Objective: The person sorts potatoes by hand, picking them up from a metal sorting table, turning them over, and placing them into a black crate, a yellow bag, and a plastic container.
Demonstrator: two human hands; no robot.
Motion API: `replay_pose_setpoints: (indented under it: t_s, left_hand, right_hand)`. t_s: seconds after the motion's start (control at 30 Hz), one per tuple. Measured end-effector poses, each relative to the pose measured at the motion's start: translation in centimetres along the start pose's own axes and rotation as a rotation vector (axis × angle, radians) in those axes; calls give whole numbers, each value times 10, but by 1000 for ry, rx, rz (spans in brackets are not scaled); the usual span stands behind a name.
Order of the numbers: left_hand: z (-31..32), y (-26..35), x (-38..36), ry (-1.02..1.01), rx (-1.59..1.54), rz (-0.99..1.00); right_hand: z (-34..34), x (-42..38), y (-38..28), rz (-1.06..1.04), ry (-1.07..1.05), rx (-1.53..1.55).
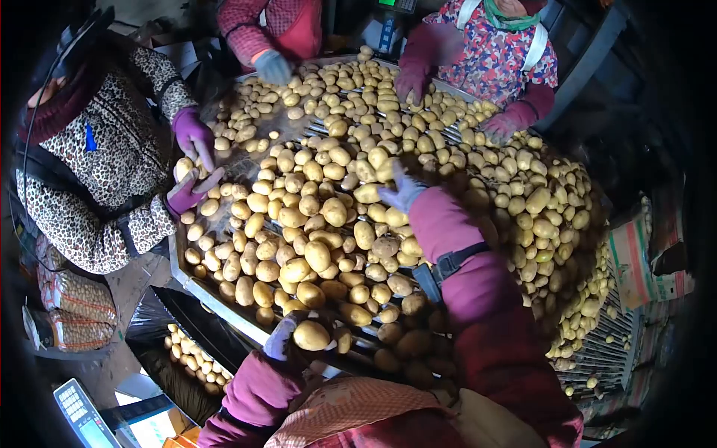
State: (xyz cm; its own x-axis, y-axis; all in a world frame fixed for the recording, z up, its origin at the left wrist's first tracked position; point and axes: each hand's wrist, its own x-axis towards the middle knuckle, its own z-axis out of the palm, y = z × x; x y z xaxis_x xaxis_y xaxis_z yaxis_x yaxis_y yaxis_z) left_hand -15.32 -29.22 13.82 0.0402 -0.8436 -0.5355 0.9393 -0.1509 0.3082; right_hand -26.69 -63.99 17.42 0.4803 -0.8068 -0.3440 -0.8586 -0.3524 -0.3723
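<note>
My left hand [279,338], in a pale purple glove, is at the near edge of the sorting table, closed around a large yellow potato [311,336]. My right hand [404,190], gloved the same way, reaches to the middle of the potato heap [317,256]. Its fingers are apart and touch or nearly touch potatoes there; nothing is plainly gripped. The potatoes around both hands vary in size, and a few look darker and rougher. Below my right forearm, shadow dims part of the heap.
Several co-workers' gloved hands are over the table: purple [194,142] at left, blue-grey [272,67] and dark pink [411,81] at the far side. A black-lined container [153,340] with potatoes stands at near left, by a scale [82,414]. Cartons [635,257] are at right.
</note>
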Motion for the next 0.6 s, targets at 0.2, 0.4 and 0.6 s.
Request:
replay_pose_setpoints:
  t_s: [0.2,0.4,0.6]
  left_hand:
    - [14,0,-7,-96,605,261]
    - [12,7,-1,-8,-113,-63]
    - [11,5,2,19,155,19]
  right_hand:
    - [56,-32,0,-336,-94,249]
    - [30,-60,-11,-573,-440,339]
    - [36,35,-50,-62,26,-189]
